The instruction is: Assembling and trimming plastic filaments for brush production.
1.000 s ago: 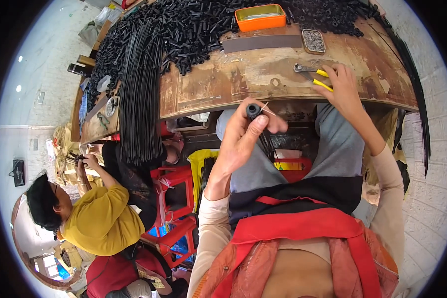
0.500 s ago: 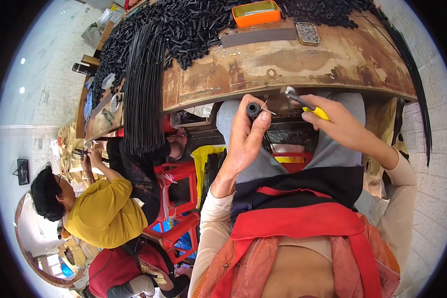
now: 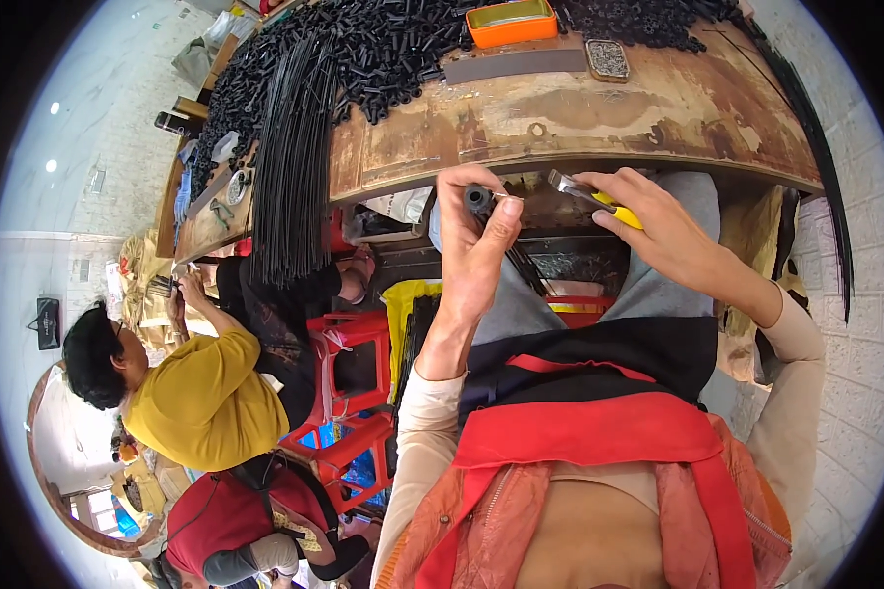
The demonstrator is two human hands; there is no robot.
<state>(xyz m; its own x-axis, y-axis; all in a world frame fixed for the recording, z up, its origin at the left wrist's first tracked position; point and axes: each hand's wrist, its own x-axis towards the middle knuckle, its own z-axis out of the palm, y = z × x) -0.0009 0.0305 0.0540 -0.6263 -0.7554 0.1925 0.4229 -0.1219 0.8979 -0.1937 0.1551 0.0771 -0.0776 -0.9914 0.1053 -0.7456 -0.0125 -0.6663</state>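
My left hand (image 3: 473, 260) is closed around a black tubular plastic piece (image 3: 477, 198), its round hole facing up. A thin bright wire (image 3: 501, 194) sticks out by the thumb and fingertips. Several dark thin rods (image 3: 530, 273) show below this hand; whether they join the tube is hidden. My right hand (image 3: 653, 218) grips yellow-handled pliers (image 3: 614, 210), whose metal head points left toward the tube, apart from it. Both hands are above my lap, just in front of the table edge.
On the wooden table (image 3: 403, 157) lie a heap of black tubular pieces (image 3: 393, 49), a bundle of long black rods (image 3: 290, 167), an orange tin (image 3: 511, 24) and a small tray of metal bits (image 3: 607, 61). Red stools (image 3: 354, 363) and two people (image 3: 196, 402) are at left.
My left hand has shifted slightly left and up with the tube. The pliers' head has tilted and moved a little left, still apart from the tube.
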